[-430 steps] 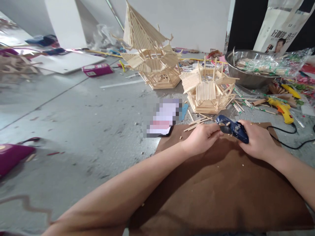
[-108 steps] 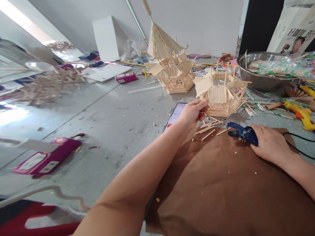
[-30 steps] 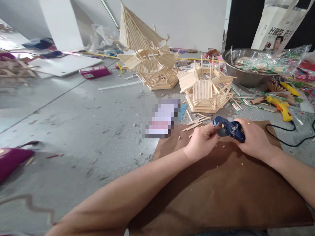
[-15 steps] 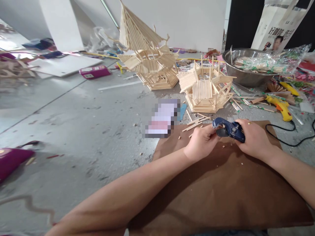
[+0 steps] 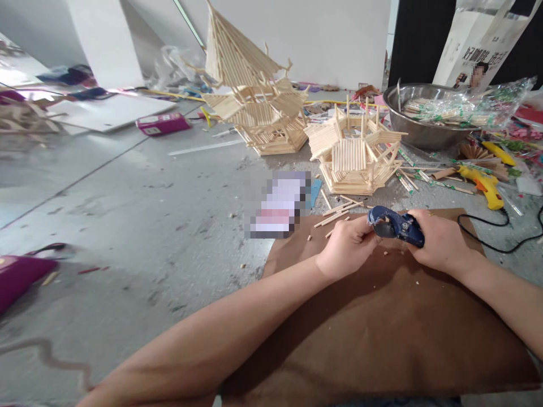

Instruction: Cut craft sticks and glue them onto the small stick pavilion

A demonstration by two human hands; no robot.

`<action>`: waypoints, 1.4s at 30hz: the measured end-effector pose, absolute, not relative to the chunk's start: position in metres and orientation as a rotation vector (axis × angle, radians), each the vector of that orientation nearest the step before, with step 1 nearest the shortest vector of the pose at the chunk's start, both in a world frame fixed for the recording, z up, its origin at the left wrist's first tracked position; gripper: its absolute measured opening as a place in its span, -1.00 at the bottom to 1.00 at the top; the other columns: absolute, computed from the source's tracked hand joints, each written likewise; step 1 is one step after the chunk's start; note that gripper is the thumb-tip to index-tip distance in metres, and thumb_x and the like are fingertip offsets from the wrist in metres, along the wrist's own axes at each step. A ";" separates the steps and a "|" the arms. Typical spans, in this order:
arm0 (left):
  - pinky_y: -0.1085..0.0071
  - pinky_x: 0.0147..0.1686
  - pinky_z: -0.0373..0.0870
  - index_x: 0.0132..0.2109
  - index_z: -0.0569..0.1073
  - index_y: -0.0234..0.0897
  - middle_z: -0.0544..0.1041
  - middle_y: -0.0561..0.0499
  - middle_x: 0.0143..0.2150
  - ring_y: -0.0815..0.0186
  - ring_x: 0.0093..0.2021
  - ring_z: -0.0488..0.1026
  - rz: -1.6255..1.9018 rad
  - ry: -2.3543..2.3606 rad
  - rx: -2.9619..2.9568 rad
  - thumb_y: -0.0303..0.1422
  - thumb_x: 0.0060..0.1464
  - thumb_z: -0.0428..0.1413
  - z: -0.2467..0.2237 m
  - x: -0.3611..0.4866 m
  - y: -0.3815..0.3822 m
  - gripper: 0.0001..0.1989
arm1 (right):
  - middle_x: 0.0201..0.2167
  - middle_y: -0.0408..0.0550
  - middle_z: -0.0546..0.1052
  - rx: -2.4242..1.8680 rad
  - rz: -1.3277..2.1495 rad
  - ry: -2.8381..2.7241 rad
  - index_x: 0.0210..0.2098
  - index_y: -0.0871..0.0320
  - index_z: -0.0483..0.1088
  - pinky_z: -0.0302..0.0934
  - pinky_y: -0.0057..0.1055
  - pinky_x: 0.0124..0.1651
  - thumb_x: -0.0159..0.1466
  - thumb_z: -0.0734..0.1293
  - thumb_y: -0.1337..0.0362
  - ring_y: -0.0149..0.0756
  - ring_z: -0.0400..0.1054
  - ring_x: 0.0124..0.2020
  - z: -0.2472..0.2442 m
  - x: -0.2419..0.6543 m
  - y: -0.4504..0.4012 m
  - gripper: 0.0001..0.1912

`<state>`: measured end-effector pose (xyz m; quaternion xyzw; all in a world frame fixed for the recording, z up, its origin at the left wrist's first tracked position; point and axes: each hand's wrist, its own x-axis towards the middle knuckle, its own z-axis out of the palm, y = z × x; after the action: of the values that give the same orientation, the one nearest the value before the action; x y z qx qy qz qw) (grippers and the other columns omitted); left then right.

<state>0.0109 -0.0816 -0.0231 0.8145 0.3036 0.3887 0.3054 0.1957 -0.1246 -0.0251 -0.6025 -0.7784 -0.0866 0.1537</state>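
Holding a blue cutter [image 5: 396, 226] in the right hand [image 5: 439, 240], with a full grip. Pinching a stick [image 5: 387, 220] in the left hand [image 5: 347, 246], close up by the cutter, with most of it hidden and just a pale end showing. Up over a brown sheet [image 5: 382, 333], near its far edge. Looks like the middle of a cut; can't tell if through or not.

Done, by the look of it: a small bunch of short sticks [image 5: 331, 219], lying loose at the sheet's far edge, plus tiny bits [image 5: 386, 253] below the cutter. Done too, it seems: a tall house [image 5: 258, 116] with a pointy roof [image 5: 235, 51].

Only part done, most likely: a short house [image 5: 348, 155], with slanted sides but bare posts [image 5: 367, 116] on top and no roof. Can't tell how many more cuts to make. Not in use: a yellow glue gun [image 5: 491, 191], lying on the floor [image 5: 127, 198].
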 end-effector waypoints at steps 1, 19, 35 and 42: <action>0.62 -0.58 0.16 -0.56 0.33 -0.33 0.30 0.14 -0.68 0.51 -0.61 0.25 1.025 0.801 2.149 -0.57 -0.09 -0.06 -0.023 0.011 -0.081 -0.82 | -0.40 -0.03 0.51 -1.734 -0.244 -2.231 -0.18 0.18 0.28 0.08 -0.42 -0.41 0.06 0.20 0.17 -0.23 0.39 -0.40 -0.025 0.195 -0.125 -0.64; 0.58 -0.60 0.19 -0.49 0.43 -0.33 0.33 0.12 -0.68 0.49 -0.66 0.26 0.887 0.874 1.987 -0.41 -0.02 0.02 -0.026 0.012 -0.079 -0.83 | -0.45 -0.05 0.52 -1.929 -0.257 -2.285 -0.22 0.15 0.28 -0.07 -0.40 -0.51 0.05 0.18 0.21 -0.21 0.40 -0.46 -0.021 0.195 -0.125 -0.70; 0.60 -0.68 0.16 -0.43 0.45 -0.34 0.41 0.11 -0.61 0.54 -0.71 0.23 0.775 0.889 1.746 -0.40 -0.05 0.07 -0.025 0.016 -0.078 -0.90 | -0.54 -0.07 0.51 -2.001 -0.320 -2.276 -0.29 0.16 0.32 -0.10 -0.41 -0.53 0.08 0.18 0.18 -0.23 0.38 -0.51 -0.024 0.196 -0.122 -0.75; 0.61 -0.70 0.16 -0.42 0.37 -0.35 0.42 0.09 -0.55 0.56 -0.71 0.24 0.776 0.844 1.595 -0.33 -0.02 0.06 -0.028 0.015 -0.077 -0.86 | -0.34 0.06 0.51 -2.080 -0.417 -2.125 -0.14 0.20 0.26 0.06 -0.38 -0.45 0.09 0.18 0.15 -0.16 0.39 -0.38 -0.025 0.207 -0.113 -0.62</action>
<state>0.0155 -0.0769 -0.0279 0.6753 0.3572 0.3284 0.5554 0.2067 -0.1128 -0.0251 -0.6911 -0.7060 -0.1384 0.0697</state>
